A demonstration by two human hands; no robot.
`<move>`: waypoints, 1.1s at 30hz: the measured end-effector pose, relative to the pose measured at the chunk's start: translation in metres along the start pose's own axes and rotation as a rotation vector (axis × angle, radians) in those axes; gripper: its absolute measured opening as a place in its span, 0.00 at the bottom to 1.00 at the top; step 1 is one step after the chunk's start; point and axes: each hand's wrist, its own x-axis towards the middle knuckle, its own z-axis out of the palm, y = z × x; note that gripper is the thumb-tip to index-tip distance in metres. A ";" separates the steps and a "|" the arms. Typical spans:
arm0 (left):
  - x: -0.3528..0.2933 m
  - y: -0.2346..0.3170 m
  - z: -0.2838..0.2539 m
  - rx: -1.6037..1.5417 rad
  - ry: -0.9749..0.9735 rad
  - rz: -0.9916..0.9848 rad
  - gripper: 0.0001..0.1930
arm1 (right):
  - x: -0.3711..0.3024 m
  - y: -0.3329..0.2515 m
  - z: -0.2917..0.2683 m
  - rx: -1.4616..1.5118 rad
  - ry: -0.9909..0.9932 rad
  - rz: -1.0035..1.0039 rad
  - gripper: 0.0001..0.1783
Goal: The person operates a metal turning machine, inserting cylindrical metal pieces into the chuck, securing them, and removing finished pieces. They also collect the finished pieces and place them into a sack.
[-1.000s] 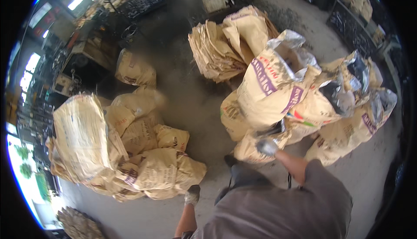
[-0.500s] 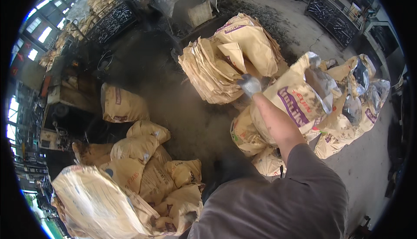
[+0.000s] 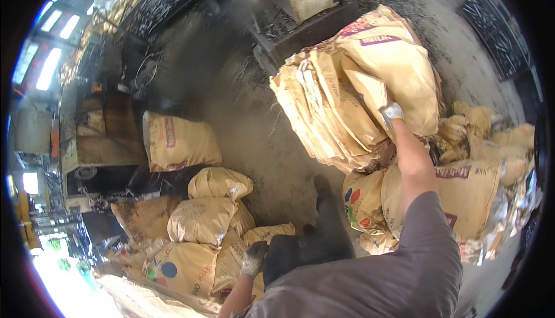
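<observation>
My right hand (image 3: 392, 113), in a white work glove, is at the stack of flat brown paper bags (image 3: 324, 104) to the far right. Its fingers are closed on a folded paper bag (image 3: 370, 91) in the stack and are partly hidden by the paper. Beside it, a broad bag with a purple label (image 3: 399, 58) lies over the stack's right part. Low in the picture, my left hand (image 3: 253, 258), also gloved, hangs beside my dark trouser leg, near the filled sacks. Its dark fingers blend into the trousers, so their pose is unclear.
Filled brown sacks (image 3: 199, 219) are heaped at left, with one sack (image 3: 179, 141) standing apart beyond them. More bags (image 3: 468, 191) lie at right, by my arm. A dark metal trough (image 3: 306, 32) is behind the stack; a wire-sided bin (image 3: 494, 32) stands far right.
The view has shifted, and my left hand has come into it. My right hand has stayed at the paper stack. The open-topped bag beside my right forearm no longer stands upright there.
</observation>
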 end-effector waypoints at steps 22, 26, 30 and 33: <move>0.182 0.238 -0.477 -0.539 0.309 0.710 0.52 | -0.369 -0.667 -0.350 0.962 -0.046 -1.010 0.15; 0.210 0.306 -0.577 -0.243 0.578 0.747 0.51 | -0.365 -0.756 -0.302 0.918 0.070 -1.067 0.15; 0.265 0.322 -0.652 0.059 0.705 0.592 0.25 | -0.324 -0.847 -0.260 0.780 0.107 -1.166 0.15; 0.338 0.282 -0.693 0.176 0.756 0.515 0.13 | -0.279 -0.916 -0.227 0.665 0.019 -1.042 0.16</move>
